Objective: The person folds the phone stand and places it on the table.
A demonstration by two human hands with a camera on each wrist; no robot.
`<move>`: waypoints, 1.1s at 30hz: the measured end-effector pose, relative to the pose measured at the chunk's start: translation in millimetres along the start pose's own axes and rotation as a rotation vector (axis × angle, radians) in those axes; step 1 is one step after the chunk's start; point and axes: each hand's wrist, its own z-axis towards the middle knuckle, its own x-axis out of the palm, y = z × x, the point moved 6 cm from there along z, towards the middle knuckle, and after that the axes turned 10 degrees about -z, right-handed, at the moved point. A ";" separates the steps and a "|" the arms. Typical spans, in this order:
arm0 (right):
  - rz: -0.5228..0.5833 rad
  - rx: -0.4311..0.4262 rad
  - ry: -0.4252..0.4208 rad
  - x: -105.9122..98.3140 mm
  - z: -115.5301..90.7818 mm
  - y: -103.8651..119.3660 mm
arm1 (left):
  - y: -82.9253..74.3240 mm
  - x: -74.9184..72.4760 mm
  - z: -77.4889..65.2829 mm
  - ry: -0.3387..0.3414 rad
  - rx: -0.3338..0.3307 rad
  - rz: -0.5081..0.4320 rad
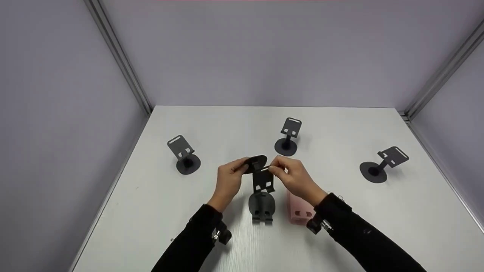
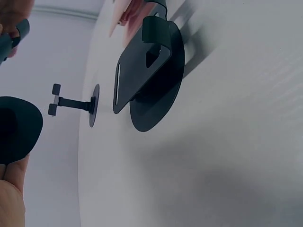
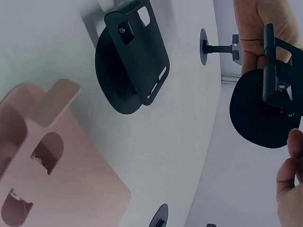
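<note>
Both hands hold a black phone stand above the table. My left hand (image 1: 229, 182) pinches the edge of its round base, and my right hand (image 1: 295, 176) pinches the far edge of its slotted plate (image 1: 262, 179). The base (image 3: 251, 111) shows as a dark disc in the right wrist view, with the plate's bent lip in front of it. Below the hands, a second black phone stand (image 2: 142, 66) sits folded low over its base on the table. To its right, partly hidden by my right forearm, lies a pink phone stand (image 3: 75, 175).
Three more black phone stands stand unfolded on the white table (image 1: 151, 211): a left one (image 1: 183, 155), one at the back (image 1: 289, 136) and one on the right (image 1: 382, 166). Pale panels (image 1: 245, 53) enclose the table at the back and sides.
</note>
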 end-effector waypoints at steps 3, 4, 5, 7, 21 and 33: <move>0.041 0.051 0.020 1.5 0.4 -3.1 | -0.8 0.6 -0.3 -0.003 0.021 0.009; 0.055 0.067 0.024 2.0 0.5 -4.2 | -0.6 0.7 -0.2 -0.007 0.024 0.009; 0.068 0.084 0.027 2.5 0.4 -5.3 | -0.8 1.0 -0.2 -0.010 0.025 0.006; 0.095 0.113 0.033 3.2 0.2 -6.8 | -1.3 2.1 -0.1 -0.011 0.029 0.009; 0.263 0.253 0.074 10.3 1.2 -14.8 | -8.6 5.7 -3.0 0.025 0.130 -0.009; 0.300 0.362 0.104 19.1 0.7 -20.3 | -9.5 8.5 -7.2 0.058 0.148 -0.028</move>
